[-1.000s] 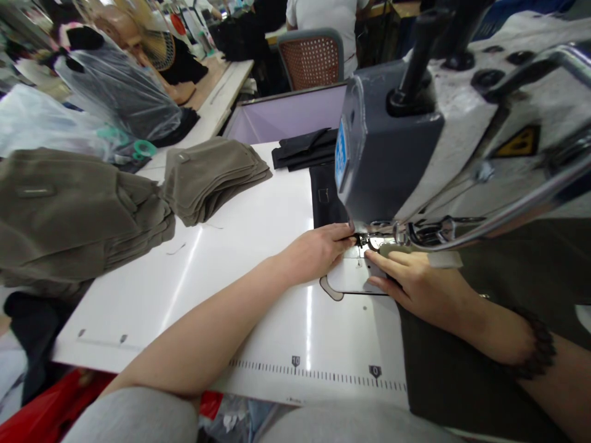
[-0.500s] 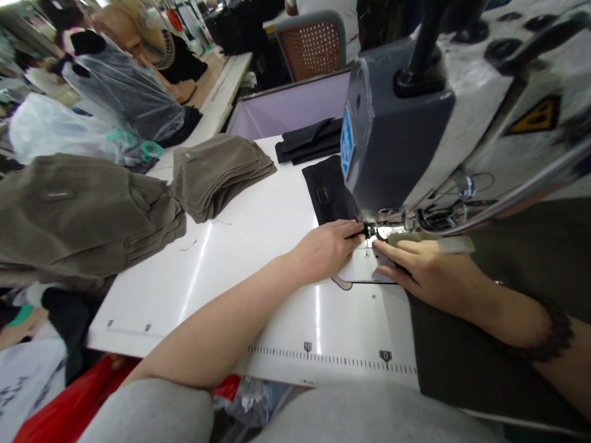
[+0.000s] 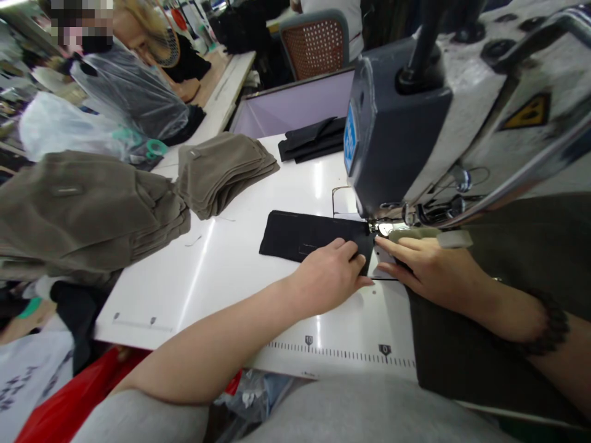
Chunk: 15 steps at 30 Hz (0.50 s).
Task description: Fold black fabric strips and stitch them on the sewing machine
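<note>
A folded black fabric piece (image 3: 295, 234) with a stitched rectangle lies on the white sewing table (image 3: 221, 289), its right end at the presser foot (image 3: 372, 226) of the sewing machine (image 3: 397, 117). My left hand (image 3: 330, 274) holds that end down with bent fingers, the thumb apart over the bed. To the right of the foot, my right hand (image 3: 420, 261) is open, its fingers stretched toward the needle area and its index fingertip close to the fabric's edge. A small beige block (image 3: 455, 239) shows just behind the right hand. Dark olive cloth (image 3: 475, 375) lies under the right forearm.
Two piles of olive-brown fabric pieces (image 3: 226, 166) (image 3: 83, 209) rest on the left. Folded black fabric (image 3: 314, 140) lies at the back of the table. Beyond are plastic bags (image 3: 133, 92), a chair (image 3: 316, 46) and other people. A printed ruler (image 3: 341, 353) runs along the front edge.
The black fabric piece has been turned from pointing away behind the foot to lying leftward across the table. My left hand has moved slightly toward me; the right hand has barely moved.
</note>
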Motion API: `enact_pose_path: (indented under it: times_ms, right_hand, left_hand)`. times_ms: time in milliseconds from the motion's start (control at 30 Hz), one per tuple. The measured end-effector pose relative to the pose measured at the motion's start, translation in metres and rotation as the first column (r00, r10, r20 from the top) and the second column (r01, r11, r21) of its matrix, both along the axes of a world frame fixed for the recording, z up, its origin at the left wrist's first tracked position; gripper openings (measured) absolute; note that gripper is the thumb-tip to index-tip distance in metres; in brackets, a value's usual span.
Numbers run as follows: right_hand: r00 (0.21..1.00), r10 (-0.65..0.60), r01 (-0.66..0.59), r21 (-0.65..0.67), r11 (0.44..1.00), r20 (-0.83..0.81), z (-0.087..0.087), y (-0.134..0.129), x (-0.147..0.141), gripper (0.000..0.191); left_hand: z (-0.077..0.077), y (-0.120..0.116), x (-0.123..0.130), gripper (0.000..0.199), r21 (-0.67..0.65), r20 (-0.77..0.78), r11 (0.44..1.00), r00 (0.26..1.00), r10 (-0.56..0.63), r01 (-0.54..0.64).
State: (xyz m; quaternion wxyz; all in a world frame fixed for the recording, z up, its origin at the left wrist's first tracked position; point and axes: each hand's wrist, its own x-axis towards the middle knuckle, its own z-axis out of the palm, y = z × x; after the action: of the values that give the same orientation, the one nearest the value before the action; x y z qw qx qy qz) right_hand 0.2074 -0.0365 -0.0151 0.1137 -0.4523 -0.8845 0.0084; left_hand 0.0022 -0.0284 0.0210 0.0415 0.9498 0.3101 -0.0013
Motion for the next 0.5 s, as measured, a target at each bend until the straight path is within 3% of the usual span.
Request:
enact_pose_path:
  times_ms: [200,500]
  right_hand:
    - [0.999,0.028,-0.029,-0.008,1.0,-0.014,-0.0015,-0.0005,0.0025,0.038]
    - [1.0,0.021,-0.021,-0.037,0.999,-0.019,-0.0023,-0.0008,0.0017,0.036]
  left_hand:
    - [-0.0053,-0.0055,0.0028,0.032,-0.099,0.019,0.993,0.998,-0.066,0.067]
    - [-0.0064,-0.0058,0.0046,0.031,-0.098,0.042,0.991,0.995,-0.091,0.095]
